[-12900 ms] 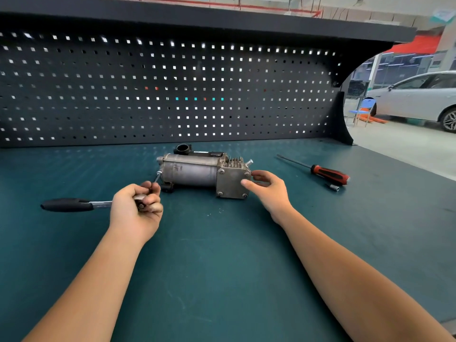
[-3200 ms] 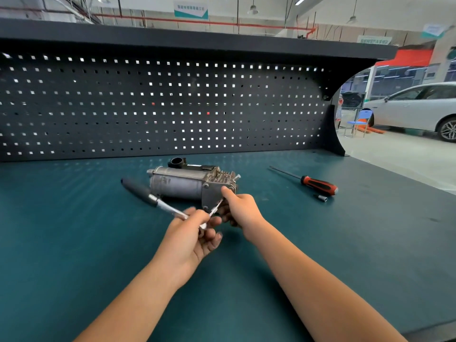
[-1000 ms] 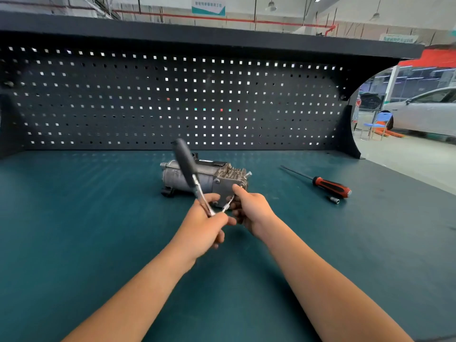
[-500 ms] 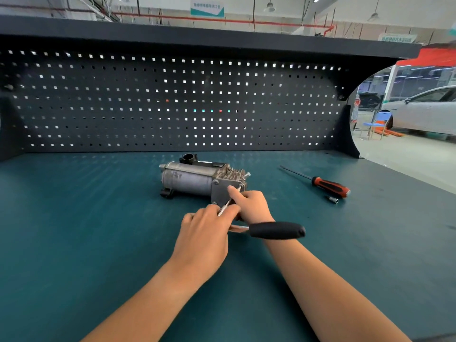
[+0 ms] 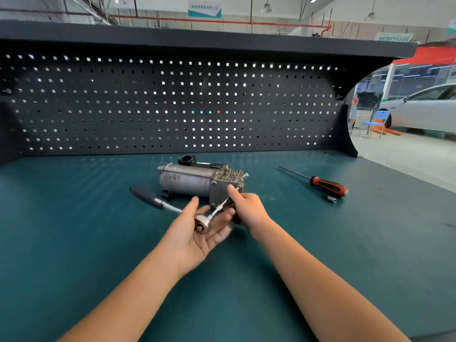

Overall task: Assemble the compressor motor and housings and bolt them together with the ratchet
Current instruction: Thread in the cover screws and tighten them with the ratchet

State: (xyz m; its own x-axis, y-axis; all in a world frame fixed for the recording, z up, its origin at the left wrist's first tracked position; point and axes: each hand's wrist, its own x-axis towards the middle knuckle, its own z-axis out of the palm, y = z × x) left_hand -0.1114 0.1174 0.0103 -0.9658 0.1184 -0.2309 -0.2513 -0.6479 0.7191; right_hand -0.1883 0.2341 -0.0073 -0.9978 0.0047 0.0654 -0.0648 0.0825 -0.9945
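The grey compressor (image 5: 187, 181) lies on its side mid-bench, cylindrical motor to the left, finned square housing to the right. A ratchet (image 5: 202, 224) with a thin extension bar reaches up to a bolt at the housing's lower front corner. Its black handle (image 5: 145, 195) points left and away. My left hand (image 5: 190, 240) is palm up with fingers straight and blurred, and the ratchet head lies on them. My right hand (image 5: 249, 211) grips the housing's right end, index finger laid on its front face beside the extension tip.
A red-and-black screwdriver (image 5: 325, 185) lies at the right on the green bench mat (image 5: 74, 243), with a small loose socket (image 5: 330, 199) just in front of it. A black pegboard (image 5: 172, 107) closes the back. The bench's right edge borders the workshop floor.
The ratchet handle has swung from the right, over my right wrist, round to the left and back. My left hand has turned palm up under the ratchet head. My right hand stays on the housing.
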